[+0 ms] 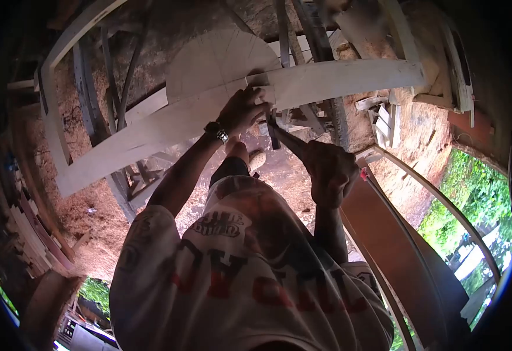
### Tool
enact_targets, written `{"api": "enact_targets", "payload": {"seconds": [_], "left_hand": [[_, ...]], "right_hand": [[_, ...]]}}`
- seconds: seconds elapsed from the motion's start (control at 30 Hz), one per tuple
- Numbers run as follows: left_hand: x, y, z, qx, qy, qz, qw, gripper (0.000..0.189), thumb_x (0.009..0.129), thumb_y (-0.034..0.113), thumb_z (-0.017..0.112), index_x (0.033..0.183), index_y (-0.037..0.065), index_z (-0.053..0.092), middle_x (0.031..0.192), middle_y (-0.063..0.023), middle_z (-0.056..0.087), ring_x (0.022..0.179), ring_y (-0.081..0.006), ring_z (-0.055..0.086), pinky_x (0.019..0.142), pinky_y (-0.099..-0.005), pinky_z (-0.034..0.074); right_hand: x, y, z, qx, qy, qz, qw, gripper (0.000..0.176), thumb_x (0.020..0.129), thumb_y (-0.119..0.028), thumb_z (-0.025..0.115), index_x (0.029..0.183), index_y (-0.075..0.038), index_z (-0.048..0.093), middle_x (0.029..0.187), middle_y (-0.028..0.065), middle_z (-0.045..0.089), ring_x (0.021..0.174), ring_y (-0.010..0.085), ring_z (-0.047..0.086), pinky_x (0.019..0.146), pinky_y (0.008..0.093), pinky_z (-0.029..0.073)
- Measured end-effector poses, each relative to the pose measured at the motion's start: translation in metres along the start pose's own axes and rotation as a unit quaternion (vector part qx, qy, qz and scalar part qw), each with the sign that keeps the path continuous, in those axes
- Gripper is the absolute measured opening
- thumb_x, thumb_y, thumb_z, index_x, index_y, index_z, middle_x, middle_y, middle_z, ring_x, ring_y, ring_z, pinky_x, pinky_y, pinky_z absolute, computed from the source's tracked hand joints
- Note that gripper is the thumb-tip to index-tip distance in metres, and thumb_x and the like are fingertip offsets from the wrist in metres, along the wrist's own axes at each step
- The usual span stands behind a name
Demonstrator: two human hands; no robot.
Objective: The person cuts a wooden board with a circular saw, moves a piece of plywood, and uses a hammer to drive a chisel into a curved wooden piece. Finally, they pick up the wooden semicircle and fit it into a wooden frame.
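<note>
A long pale wooden board (145, 130) runs from the lower left up to the middle. Its end meets a second pale board (343, 80) that extends right. At this joint my left hand (243, 111), with a watch on the wrist, has its fingers closed at the board's edge; whether they pinch a small piece is unclear. My right hand (329, 167) is wrapped round the handle of a hammer (288, 138). The hammer's dark head is just below the joint, close to my left fingertips. Behind the joint lies a rounded pale wooden panel (221, 58).
Wooden frame legs (89, 93) stand behind and under the boards. Wood shavings (101, 205) cover the ground. A wide brown panel (396, 251) and a curved strip (443, 199) are at the right. Stacked wood pieces (36, 237) lie at the left.
</note>
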State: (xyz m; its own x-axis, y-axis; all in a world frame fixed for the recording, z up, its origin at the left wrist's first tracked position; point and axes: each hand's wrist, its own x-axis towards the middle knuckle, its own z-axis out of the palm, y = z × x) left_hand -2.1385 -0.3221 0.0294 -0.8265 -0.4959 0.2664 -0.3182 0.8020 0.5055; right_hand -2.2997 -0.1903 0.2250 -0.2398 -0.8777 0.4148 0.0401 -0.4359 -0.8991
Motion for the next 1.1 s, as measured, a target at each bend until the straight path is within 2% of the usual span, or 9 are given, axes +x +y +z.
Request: {"api": "enact_targets", "payload": {"seconds": [0.1,0.27,0.47,0.5,0.6,0.63,0.73,0.87,1.1], "left_hand": [[0.019,-0.011,-0.031,0.037,-0.036,0.074,0.996,0.023,0.075,0.011,0.066,0.098,0.013,0.065,0.108,-0.0022,0.060,0.100,-0.0226,0.056,0.085,-0.0381,0.046],[0.042,-0.030,-0.048,-0.194,0.030,-0.180,0.964,0.014,0.090,0.010,0.058,0.104,0.009,0.062,0.083,-0.0049,0.060,0.077,-0.0216,0.056,0.072,-0.0357,0.047],[0.052,-0.102,0.003,-0.743,0.111,-0.464,0.470,0.011,0.091,0.010,0.046,0.084,0.004,0.052,0.069,-0.0077,0.054,0.059,-0.0175,0.053,0.057,-0.0281,0.043],[0.052,-0.108,0.011,-0.732,0.089,-0.453,0.501,0.009,0.088,0.012,0.047,0.081,0.007,0.050,0.067,-0.0069,0.052,0.058,-0.0177,0.052,0.056,-0.0287,0.042],[0.048,-0.135,0.051,-0.297,0.011,-0.264,0.918,0.016,0.090,0.016,0.049,0.092,0.004,0.060,0.072,-0.0142,0.064,0.067,-0.0292,0.064,0.060,-0.0406,0.049],[0.067,-0.113,0.020,-0.290,-0.070,-0.366,0.881,0.021,0.091,0.021,0.055,0.104,0.006,0.061,0.091,-0.0153,0.069,0.083,-0.0313,0.068,0.071,-0.0441,0.052],[0.065,-0.115,0.034,-0.106,-0.100,-0.170,0.975,0.028,0.085,0.021,0.066,0.109,0.008,0.060,0.102,-0.0129,0.066,0.090,-0.0307,0.067,0.075,-0.0420,0.053],[0.081,-0.115,0.034,-0.028,-0.155,-0.105,0.982,0.029,0.088,0.023,0.062,0.110,0.006,0.055,0.103,-0.0140,0.060,0.076,-0.0345,0.068,0.065,-0.0448,0.056],[0.075,-0.112,0.017,-0.013,-0.030,-0.289,0.957,0.031,0.093,0.028,0.052,0.100,-0.002,0.055,0.085,-0.0195,0.062,0.062,-0.0377,0.064,0.056,-0.0455,0.053]], "right_hand": [[0.014,0.003,-0.014,0.011,-0.050,0.074,0.996,0.062,0.101,-0.045,0.046,0.056,-0.002,0.043,0.050,0.0053,0.043,0.044,0.0170,0.042,0.044,0.0308,0.032],[0.046,0.039,-0.022,-0.027,0.039,0.200,0.979,0.054,0.103,-0.036,0.046,0.059,-0.004,0.040,0.054,0.0026,0.042,0.046,0.0107,0.037,0.044,0.0268,0.027],[0.067,0.069,-0.121,0.096,0.200,0.055,0.974,0.049,0.107,-0.036,0.032,0.066,-0.010,0.042,0.060,0.0033,0.038,0.054,0.0153,0.037,0.054,0.0332,0.032],[0.069,0.072,-0.142,0.131,0.249,0.055,0.958,0.050,0.106,-0.039,0.032,0.065,-0.012,0.038,0.060,0.0021,0.034,0.054,0.0151,0.034,0.056,0.0346,0.032],[0.047,0.093,-0.195,0.183,0.351,0.047,0.917,0.052,0.104,-0.045,0.035,0.063,-0.013,0.039,0.059,0.0005,0.029,0.054,0.0163,0.033,0.064,0.0358,0.036],[0.033,0.104,-0.206,0.191,0.377,0.043,0.905,0.052,0.104,-0.047,0.036,0.063,-0.013,0.040,0.058,0.0003,0.028,0.053,0.0171,0.034,0.067,0.0357,0.038],[-0.008,0.133,-0.217,0.198,0.666,0.116,0.709,0.053,0.103,-0.049,0.038,0.065,-0.013,0.048,0.063,0.0042,0.050,0.069,0.0222,0.053,0.079,0.0424,0.042],[-0.162,0.196,-0.262,0.177,0.535,0.328,0.758,0.053,0.095,-0.061,0.047,0.113,-0.012,0.060,0.092,0.0084,0.066,0.089,0.0251,0.065,0.075,0.0396,0.054],[-0.220,0.243,-0.194,0.122,0.373,0.612,0.686,0.055,0.099,-0.057,0.035,0.111,-0.011,0.063,0.094,0.0076,0.071,0.084,0.0235,0.068,0.075,0.0396,0.055]]}}
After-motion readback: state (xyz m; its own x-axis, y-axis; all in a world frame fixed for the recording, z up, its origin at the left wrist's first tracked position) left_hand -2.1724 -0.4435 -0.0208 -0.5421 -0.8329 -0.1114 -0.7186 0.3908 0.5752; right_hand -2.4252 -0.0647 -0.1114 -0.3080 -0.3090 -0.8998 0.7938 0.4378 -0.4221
